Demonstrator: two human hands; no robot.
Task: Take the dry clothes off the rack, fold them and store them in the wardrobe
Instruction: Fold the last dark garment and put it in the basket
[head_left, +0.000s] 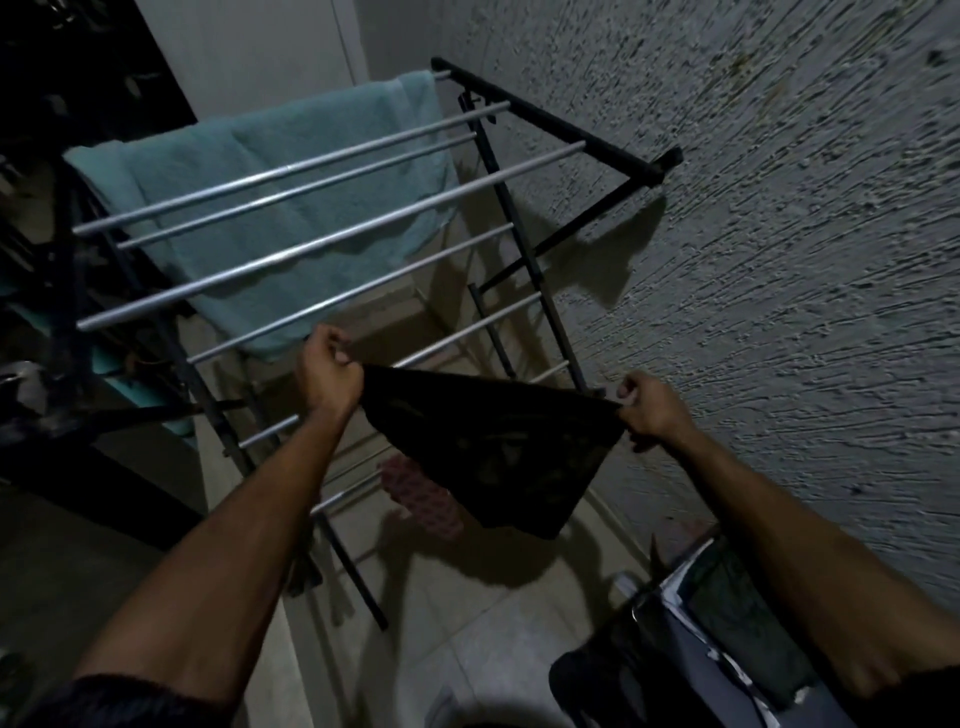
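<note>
A small black garment (498, 457) hangs stretched between my two hands, in front of the drying rack (311, 244). My left hand (330, 371) pinches its left top corner and my right hand (652, 408) pinches its right top corner. The rack has a black frame and silver bars. A light blue towel (260, 171) is draped over its far bars. A pinkish patterned cloth (423, 499) hangs on a low bar, partly hidden behind the black garment.
A rough plastered wall (779, 208) runs along the right. A pale tiled floor (467, 623) lies below. At the lower right sits a pile of dark and grey clothes (701, 649). Dark furniture (78, 415) stands on the left.
</note>
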